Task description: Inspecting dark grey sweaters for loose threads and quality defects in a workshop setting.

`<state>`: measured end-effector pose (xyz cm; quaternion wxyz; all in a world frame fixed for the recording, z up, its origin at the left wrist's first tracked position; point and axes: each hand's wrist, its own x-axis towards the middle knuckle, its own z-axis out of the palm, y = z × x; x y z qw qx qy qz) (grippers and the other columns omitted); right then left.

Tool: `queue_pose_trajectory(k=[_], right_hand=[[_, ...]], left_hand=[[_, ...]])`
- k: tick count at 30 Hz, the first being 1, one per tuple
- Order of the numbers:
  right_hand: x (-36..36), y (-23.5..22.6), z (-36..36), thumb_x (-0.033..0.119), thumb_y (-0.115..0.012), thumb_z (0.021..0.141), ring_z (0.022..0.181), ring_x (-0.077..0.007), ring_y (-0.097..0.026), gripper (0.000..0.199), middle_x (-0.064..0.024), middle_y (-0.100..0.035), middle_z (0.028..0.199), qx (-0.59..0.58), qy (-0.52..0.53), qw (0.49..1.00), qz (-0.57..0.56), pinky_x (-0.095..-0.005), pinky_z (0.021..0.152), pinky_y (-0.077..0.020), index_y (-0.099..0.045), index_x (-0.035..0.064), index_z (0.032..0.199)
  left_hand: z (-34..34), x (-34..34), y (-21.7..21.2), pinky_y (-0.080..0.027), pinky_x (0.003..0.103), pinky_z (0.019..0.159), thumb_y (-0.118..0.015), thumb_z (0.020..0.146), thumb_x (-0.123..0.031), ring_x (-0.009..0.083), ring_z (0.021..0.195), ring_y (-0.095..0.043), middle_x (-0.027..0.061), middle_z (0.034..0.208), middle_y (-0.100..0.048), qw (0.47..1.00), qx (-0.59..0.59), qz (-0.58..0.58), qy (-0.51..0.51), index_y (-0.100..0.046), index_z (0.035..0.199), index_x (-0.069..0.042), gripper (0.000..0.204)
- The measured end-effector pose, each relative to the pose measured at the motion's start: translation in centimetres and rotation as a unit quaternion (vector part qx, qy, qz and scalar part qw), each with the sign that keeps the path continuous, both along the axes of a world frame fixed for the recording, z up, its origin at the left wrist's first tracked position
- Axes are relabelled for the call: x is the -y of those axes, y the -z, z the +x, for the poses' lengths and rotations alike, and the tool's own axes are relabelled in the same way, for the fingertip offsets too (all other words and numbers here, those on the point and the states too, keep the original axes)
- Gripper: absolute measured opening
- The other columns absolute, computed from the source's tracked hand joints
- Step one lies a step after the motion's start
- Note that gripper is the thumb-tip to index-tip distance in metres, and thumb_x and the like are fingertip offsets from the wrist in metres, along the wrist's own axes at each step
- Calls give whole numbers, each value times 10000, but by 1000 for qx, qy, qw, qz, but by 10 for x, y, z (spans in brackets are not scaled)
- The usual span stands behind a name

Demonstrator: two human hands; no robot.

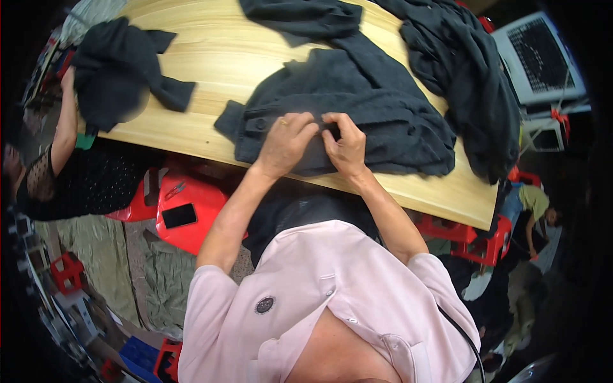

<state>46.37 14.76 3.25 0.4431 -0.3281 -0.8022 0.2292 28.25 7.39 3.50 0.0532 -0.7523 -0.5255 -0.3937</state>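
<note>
Pale counter [204, 121] supports a dark garment [338, 89], spread near our edge, apparently for easy reach; our left hand [285, 143] and right hand [345, 142] seem to pinch its cloth.

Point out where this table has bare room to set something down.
The widest bare patch of the table lies between the left garment and the middle garment. A smaller one borders the right garment at the near right corner. Crowded: the middle, under the left hand and right hand.
</note>
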Motion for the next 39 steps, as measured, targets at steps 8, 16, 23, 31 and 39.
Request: queue_pose_trajectory(k=[8, 16, 23, 31, 39], right_hand=[[-33, -13, 84, 50, -909, 813, 891, -301, -743, 225, -89, -730, 1044, 98, 69, 984, 132, -404, 739, -612, -732, 60, 953], [-26, -11, 94, 169, -900, 872, 1054, -278, -713, 208, -52, -749, 1076, 142, 64, 965, 211, -504, 1020, -526, -793, 86, 1029], [6, -11, 88, 131, -830, 941, 1016, -297, -685, 273, -93, -727, 1129, 173, -12, 981, 88, -419, 926, -525, -803, 58, 1203], [5, 9, 86, 74, -852, 907, 944, -292, -707, 270, -78, -722, 1060, 64, 40, 995, 67, -413, 825, -544, -824, 61, 1175], [6, 15, 91, 44, -783, 926, 952, -294, -703, 337, -97, -721, 1058, 49, 33, 992, 113, -419, 816, -535, -801, 54, 1262]], left_hand=[[-9, 26, 5, -524, 488, 1148, -744, 988, 16, 377, 1398, -663, 157, 1472, -730, 996, 38, -81, 10, -723, 1263, -5, 277], [-6, 44, -1, -465, 513, 1224, -777, 1016, -109, 418, 1485, -585, 162, 1515, -710, 991, -4, -128, -46, -716, 1455, -33, 450], [-51, 48, -1, -509, 484, 1200, -832, 996, -111, 435, 1433, -637, 199, 1449, -749, 982, 68, -152, -94, -811, 1253, -17, 275], [48, -13, -47, -518, 439, 951, -861, 892, -148, 305, 1099, -693, 101, 1196, -726, 990, -94, -78, -69, -740, 1328, -77, 459], [70, -55, -46, -583, 462, 978, -827, 871, -89, 359, 1093, -709, 136, 1140, -713, 989, -40, -142, -6, -733, 1259, -49, 401]])
